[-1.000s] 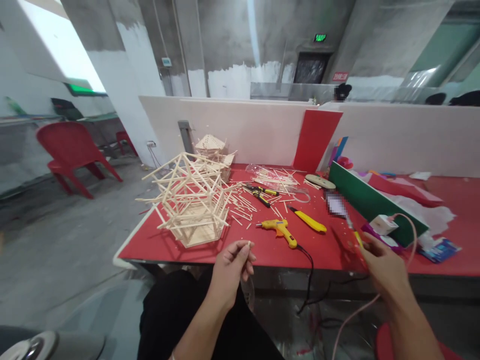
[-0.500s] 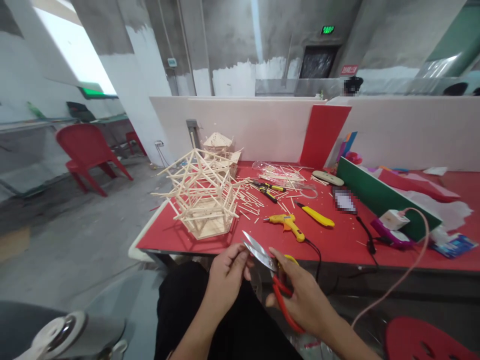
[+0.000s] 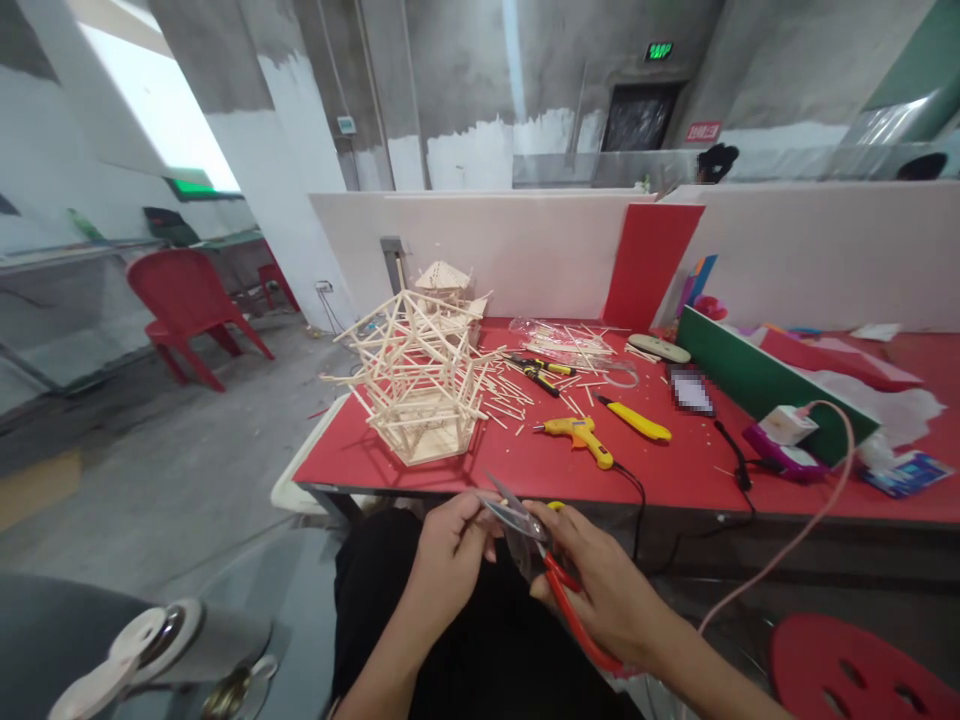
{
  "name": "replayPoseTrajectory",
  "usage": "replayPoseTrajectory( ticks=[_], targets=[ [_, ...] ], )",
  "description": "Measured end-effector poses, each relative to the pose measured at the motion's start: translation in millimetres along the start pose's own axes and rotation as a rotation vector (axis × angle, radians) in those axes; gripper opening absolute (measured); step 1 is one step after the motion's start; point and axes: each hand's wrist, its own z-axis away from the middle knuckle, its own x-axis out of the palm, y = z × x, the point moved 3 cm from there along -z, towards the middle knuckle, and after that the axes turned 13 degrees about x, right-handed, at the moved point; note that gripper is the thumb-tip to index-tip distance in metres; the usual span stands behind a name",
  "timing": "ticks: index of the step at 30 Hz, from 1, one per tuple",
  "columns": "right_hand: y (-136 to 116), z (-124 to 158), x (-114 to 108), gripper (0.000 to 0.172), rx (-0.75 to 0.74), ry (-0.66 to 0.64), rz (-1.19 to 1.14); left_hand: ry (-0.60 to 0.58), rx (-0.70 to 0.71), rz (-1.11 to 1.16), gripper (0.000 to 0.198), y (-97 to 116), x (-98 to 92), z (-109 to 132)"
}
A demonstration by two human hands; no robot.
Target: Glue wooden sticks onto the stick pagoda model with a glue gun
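Lower centre: right hand (image 3: 604, 590) grips red scissors (image 3: 525, 522). The blades, wider earlier, now narrow at the pinched-shut left hand (image 3: 450, 545).

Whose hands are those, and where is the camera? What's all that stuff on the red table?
There is no machine here, only a person's two bare hands. The camera sits on the person's head and looks down, so you see what they see. The right hand holds scissors with red handles. The left hand pinches its fingers at the blade tips; what it pinches is too small to see. On the red table stand a little house of wooden sticks, loose sticks, a yellow glue gun and a yellow knife.
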Motion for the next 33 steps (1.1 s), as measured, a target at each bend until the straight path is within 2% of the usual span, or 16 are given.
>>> replayPoseTrajectory(
  ticks=[5, 10, 13, 17, 24, 27, 33],
  targets=[
    [-3.1, -1.2, 0.8, 0.062, -0.033, 0.011, -0.018, -0.046, 0.040, -0.063, 0.023, -0.5, -3.4, 1.7],
    [-2.8, 3.4, 7.5, 0.053, -0.045, 0.001, -0.078, -0.084, 0.038, -0.140, 0.025, 0.6, -0.6, 6.9],
    [3.5, 9.7, 15.4, 0.058, -0.045, 0.013, -0.130, -0.115, 0.038, -0.163, 0.024, 4.9, 6.7, 10.5],
    [16.0, 18.6, 24.8, 0.061, -0.022, 0.041, -0.187, -0.145, 0.107, -0.216, 0.019, 10.9, 15.5, 12.6],
    [34.1, 33.0, 38.2, 0.066, 0.066, 0.075, -0.291, -0.168, 0.152, -0.340, 0.030, 6.5, 27.0, 20.1],
    [35.6, 40.1, 36.8, 0.064, 0.090, 0.068, -0.312, -0.180, 0.135, -0.326, 0.031, 3.8, 33.8, 23.9],
    [27.5, 44.2, 18.1, 0.063, 0.033, 0.017, -0.306, -0.302, 0.041, -0.213, 0.028, 2.6, 40.8, 21.9]
  ],
)
